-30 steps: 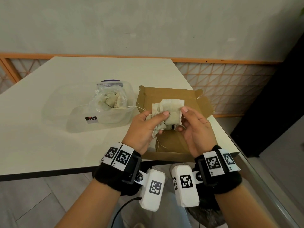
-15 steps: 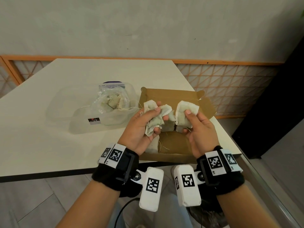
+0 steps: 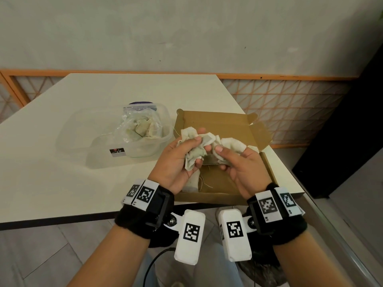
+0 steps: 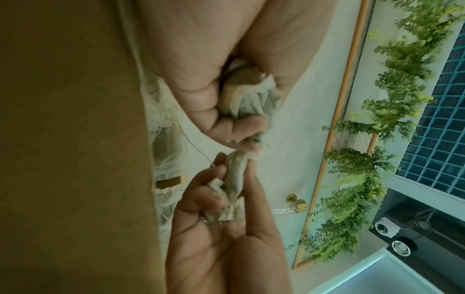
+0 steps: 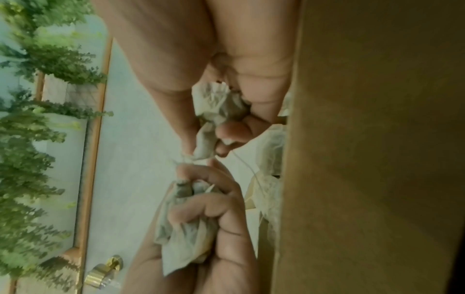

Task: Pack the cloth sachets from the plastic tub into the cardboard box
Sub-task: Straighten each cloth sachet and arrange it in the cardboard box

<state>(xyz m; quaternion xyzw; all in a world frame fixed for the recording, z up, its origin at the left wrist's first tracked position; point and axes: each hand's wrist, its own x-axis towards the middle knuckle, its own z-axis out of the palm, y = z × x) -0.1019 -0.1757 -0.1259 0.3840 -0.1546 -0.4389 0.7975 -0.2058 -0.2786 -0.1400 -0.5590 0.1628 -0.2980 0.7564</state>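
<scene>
Both of my hands are raised over the open cardboard box (image 3: 215, 125), each curled round cloth sachets. My left hand (image 3: 176, 162) grips a crumpled bunch of sachets (image 3: 193, 157), thumb pressed across the top; my right hand (image 3: 238, 164) pinches another sachet (image 3: 232, 145) between thumb and fingers. The two bundles touch between my hands, and I cannot tell how many pieces each one holds.

The box sits at the table's (image 3: 62, 162) near right corner, its front wall close to the table edge and its right flap (image 3: 260, 135) folded out toward the side edge. Open tabletop lies to the left and behind. The plastic tub (image 3: 145, 150) stands just left of the box, apart from it, with a clear bag (image 3: 143, 121) of sachets inside.

My hands cover most of the box floor; one pale sachet (image 3: 193, 182) shows below my left palm. Both wrist views are blurred, with brown cardboard filling one side.
</scene>
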